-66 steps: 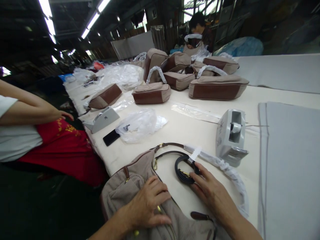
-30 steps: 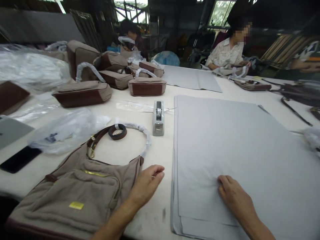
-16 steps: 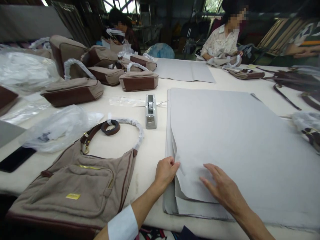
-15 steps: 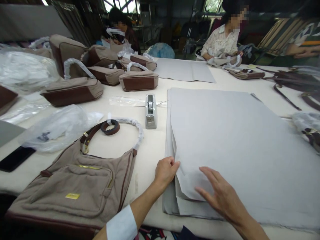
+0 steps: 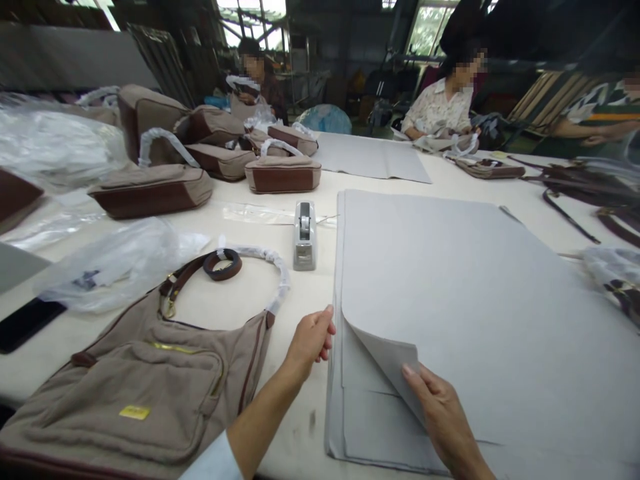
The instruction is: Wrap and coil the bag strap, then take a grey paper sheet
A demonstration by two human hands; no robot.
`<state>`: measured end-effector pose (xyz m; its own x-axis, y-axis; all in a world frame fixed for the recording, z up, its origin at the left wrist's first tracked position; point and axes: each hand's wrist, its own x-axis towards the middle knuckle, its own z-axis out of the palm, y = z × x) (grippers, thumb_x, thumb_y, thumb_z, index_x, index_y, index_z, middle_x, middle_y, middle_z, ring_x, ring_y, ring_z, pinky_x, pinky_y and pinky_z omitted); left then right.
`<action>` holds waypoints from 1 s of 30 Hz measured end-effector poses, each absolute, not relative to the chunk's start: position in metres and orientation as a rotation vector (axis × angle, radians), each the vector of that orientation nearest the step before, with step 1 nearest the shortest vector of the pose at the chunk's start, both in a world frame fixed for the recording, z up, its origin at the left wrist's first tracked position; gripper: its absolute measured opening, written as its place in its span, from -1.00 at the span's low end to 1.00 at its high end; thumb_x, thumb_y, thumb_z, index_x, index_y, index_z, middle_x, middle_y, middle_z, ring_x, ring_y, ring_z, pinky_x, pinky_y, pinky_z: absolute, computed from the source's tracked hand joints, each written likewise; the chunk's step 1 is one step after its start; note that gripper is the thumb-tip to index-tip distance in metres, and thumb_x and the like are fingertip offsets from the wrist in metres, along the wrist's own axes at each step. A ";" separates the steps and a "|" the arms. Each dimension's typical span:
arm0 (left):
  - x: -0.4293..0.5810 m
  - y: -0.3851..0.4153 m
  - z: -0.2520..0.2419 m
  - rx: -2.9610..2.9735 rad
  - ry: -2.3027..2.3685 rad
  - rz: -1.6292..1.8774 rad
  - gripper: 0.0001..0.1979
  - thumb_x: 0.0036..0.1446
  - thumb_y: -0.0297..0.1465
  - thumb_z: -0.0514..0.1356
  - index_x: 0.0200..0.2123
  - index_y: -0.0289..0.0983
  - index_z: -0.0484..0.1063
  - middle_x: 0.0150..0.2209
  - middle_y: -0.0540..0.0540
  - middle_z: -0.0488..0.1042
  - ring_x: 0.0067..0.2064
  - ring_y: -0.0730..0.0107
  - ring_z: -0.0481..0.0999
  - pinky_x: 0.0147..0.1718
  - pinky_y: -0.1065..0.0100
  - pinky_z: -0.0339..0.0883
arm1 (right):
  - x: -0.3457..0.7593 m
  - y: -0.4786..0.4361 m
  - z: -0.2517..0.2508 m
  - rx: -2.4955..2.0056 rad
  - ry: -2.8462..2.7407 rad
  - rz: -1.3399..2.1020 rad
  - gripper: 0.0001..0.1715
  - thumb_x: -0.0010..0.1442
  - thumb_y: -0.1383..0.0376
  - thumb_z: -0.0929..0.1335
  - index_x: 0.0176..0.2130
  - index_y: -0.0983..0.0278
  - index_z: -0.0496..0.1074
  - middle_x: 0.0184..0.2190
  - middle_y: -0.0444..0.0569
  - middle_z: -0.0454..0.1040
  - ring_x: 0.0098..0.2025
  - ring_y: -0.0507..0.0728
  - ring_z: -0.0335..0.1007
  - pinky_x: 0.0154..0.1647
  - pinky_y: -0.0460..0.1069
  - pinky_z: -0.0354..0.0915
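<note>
Top grey sheet (image 5: 450, 267), one: uppermost on the grey stack (image 5: 373, 427), right of centre at the near edge of the tabletop (image 5: 285, 400). Its near-left corner is raised and folded back, at the fingers of the right hand (image 5: 440, 410).

Right hand, one: grasping that raised corner, thumb on top.

Left hand (image 5: 311, 339), one: released, fingers loosely curled, just beside the stack's left edge; contact cannot be told.

Shoulder bag (image 5: 165, 387), one: taupe fabric, brown trim, lying front up along the near edge, left of the stack. Handle (image 5: 280, 273), one, white-wrapped, arching toward the far edge. Coiled strap (image 5: 223, 270), one, brown, at the handle.

Yellow label (image 5: 135, 413), one: on the bag's front pocket; lettering too small to read.

Tape dispenser (image 5: 305, 250), one: between handle and stack, farther from the near edge.

Smartphone (image 5: 27, 327), one: black, left of the bag, beside a clear plastic bag (image 5: 125, 260).

Further taupe-and-brown bags (image 5: 283, 177): at least six, overlapping, toward the far edge, left of centre.

Co-workers (image 5: 440, 110): three, beyond the far edge.
</note>
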<state>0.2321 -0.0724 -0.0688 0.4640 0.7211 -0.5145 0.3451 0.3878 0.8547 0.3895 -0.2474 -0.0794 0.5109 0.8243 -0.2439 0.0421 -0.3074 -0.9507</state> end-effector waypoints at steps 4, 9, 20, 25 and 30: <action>0.231 -0.075 -0.072 1.055 1.028 0.254 -0.39 0.00 0.16 -0.05 -0.34 -0.32 0.28 -0.52 0.01 0.34 -0.58 0.47 0.42 -0.63 0.48 0.23 | 0.381 -0.244 -0.087 -1.580 -0.414 1.031 -0.54 -0.01 -0.01 0.43 -0.26 0.30 0.54 -0.29 -0.01 0.55 -0.14 0.20 0.40 -0.02 0.02 0.27; 0.238 -0.080 -0.081 1.069 1.031 0.267 -0.44 0.06 0.08 -0.04 -0.29 -0.35 0.28 -0.42 -0.03 0.33 -0.55 0.54 0.39 -0.61 0.51 0.24 | 0.375 -0.246 -0.097 -1.582 -0.254 0.982 -0.54 -0.11 -0.01 0.48 -0.35 0.31 0.55 -0.39 0.02 0.54 -0.24 0.24 0.42 -0.12 0.10 0.32; 0.264 -0.083 -0.082 1.716 0.969 0.424 -0.63 0.17 -0.32 0.03 -0.01 -0.22 0.47 -0.18 -0.18 0.43 -0.09 0.20 0.41 0.01 0.25 0.20 | 0.365 -0.228 -0.067 -1.845 -0.803 0.949 -0.45 0.11 -0.12 0.26 -0.46 0.31 0.44 -0.46 -0.02 0.44 -0.36 0.14 0.36 -0.32 -0.03 0.34; 0.264 -0.089 -0.090 1.823 0.935 0.386 -0.63 0.16 -0.36 0.04 0.00 -0.19 0.47 -0.23 -0.17 0.40 -0.15 0.17 0.42 -0.05 0.24 0.25 | 0.380 -0.188 -0.077 -2.008 -0.857 0.973 -0.42 0.11 -0.17 0.20 -0.48 0.27 0.32 -0.60 -0.12 0.33 -0.54 0.08 0.29 -0.55 -0.06 0.26; 0.260 -0.089 -0.092 1.770 0.953 0.435 -0.67 0.13 -0.45 0.06 -0.08 -0.20 0.51 -0.24 -0.13 0.39 -0.15 0.26 0.41 -0.06 0.31 0.26 | 0.399 -0.158 -0.086 -2.068 -1.099 0.814 -0.68 -0.01 0.06 0.31 -0.55 0.26 0.29 -0.66 -0.17 0.26 -0.55 0.05 0.14 -0.52 -0.07 0.08</action>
